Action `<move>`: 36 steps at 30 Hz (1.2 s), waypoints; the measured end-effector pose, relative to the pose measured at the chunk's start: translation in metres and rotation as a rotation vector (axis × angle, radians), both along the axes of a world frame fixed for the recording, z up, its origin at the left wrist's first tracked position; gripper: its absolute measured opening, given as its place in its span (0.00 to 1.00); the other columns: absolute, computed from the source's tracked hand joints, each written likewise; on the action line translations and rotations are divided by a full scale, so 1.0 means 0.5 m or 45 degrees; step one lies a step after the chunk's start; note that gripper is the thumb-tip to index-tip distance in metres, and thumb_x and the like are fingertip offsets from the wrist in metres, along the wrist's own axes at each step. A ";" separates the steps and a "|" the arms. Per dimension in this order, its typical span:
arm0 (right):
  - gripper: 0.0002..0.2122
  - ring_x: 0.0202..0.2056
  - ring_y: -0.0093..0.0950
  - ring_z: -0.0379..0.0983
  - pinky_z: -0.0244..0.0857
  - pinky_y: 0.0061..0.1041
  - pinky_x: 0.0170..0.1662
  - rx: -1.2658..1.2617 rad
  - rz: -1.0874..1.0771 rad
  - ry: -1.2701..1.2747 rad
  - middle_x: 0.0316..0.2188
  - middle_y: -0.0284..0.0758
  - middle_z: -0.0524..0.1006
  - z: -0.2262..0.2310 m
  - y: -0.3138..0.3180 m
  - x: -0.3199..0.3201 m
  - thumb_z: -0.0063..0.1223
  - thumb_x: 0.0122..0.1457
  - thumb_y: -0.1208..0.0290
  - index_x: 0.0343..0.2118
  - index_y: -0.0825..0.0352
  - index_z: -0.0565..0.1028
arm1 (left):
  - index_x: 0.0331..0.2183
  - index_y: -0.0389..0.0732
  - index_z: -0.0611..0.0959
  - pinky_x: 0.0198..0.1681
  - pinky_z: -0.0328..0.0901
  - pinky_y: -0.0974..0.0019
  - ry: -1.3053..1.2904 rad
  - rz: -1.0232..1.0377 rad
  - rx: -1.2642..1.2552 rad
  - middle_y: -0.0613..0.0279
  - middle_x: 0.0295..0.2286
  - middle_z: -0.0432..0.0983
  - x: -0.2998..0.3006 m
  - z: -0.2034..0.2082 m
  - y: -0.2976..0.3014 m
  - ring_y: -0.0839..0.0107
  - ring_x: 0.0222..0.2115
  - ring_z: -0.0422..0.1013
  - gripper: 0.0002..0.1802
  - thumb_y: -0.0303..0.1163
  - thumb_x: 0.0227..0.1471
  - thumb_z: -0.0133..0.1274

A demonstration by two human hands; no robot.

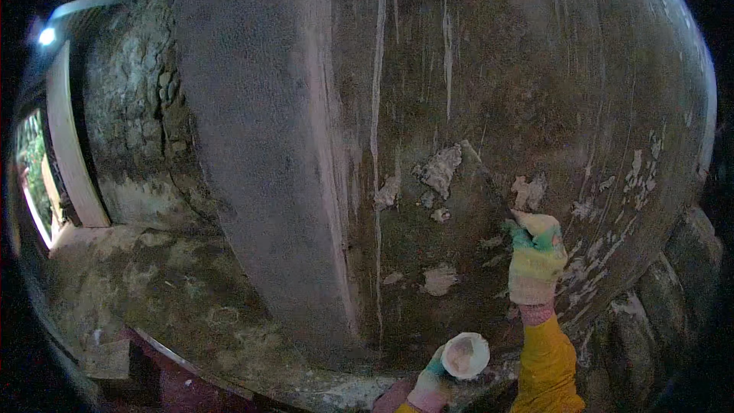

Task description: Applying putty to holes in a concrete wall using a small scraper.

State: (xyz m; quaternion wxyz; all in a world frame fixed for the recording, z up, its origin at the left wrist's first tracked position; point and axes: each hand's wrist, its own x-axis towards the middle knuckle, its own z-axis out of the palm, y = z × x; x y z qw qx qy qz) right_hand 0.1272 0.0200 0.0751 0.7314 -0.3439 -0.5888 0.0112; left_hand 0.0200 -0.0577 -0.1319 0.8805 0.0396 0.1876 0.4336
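My right hand (pixel 537 256), in a pale glove with green and pink on it, is closed round a slim trowel-like tool (pixel 475 157). The tool points up and left, its tip at the edge of a rough grey patch of plaster (pixel 440 171) on the dark curved wall (pixel 489 76). Most of the handle is hidden in the glove. Low in the view, my left hand (pixel 430 382), gloved too, grips a small white cup (pixel 466 356) from its left side. Pale pinkish material lies inside the cup.
More pale patches (pixel 441 279) dot the wall, with white drips (pixel 378 69) running down it. A smoother grey band (pixel 252 107) curves along its left. Farther left are a rough wall (pixel 134 92), a pale post (pixel 75 138) and a lit lamp (pixel 47 35). Dark bulky shapes (pixel 650 329) stand lower right.
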 end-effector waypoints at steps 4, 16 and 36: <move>0.13 0.30 0.30 0.72 0.67 0.26 0.34 0.124 -0.570 -0.506 0.27 0.33 0.74 0.018 -0.015 -0.003 0.60 0.44 0.82 0.34 0.61 0.76 | 0.54 0.38 0.64 0.57 0.57 0.53 -1.059 -0.204 0.292 0.51 0.52 0.62 -0.003 -0.026 0.018 0.56 0.53 0.61 0.25 0.38 0.57 0.39; 0.13 0.35 0.29 0.73 0.68 0.23 0.39 0.018 -0.530 -0.742 0.37 0.35 0.75 0.044 -0.018 0.042 0.53 0.51 0.80 0.42 0.67 0.72 | 0.45 0.38 0.75 0.52 0.61 0.48 -0.794 -0.327 0.208 0.51 0.44 0.72 0.044 -0.225 0.110 0.51 0.46 0.67 0.26 0.48 0.52 0.45; 0.19 0.36 0.26 0.71 0.64 0.20 0.42 -0.065 -0.458 -1.001 0.38 0.30 0.74 0.043 -0.040 0.056 0.42 0.54 0.82 0.49 0.61 0.69 | 0.51 0.37 0.68 0.56 0.59 0.52 -1.100 -0.301 0.405 0.54 0.50 0.65 0.041 -0.177 0.080 0.57 0.51 0.63 0.24 0.42 0.60 0.33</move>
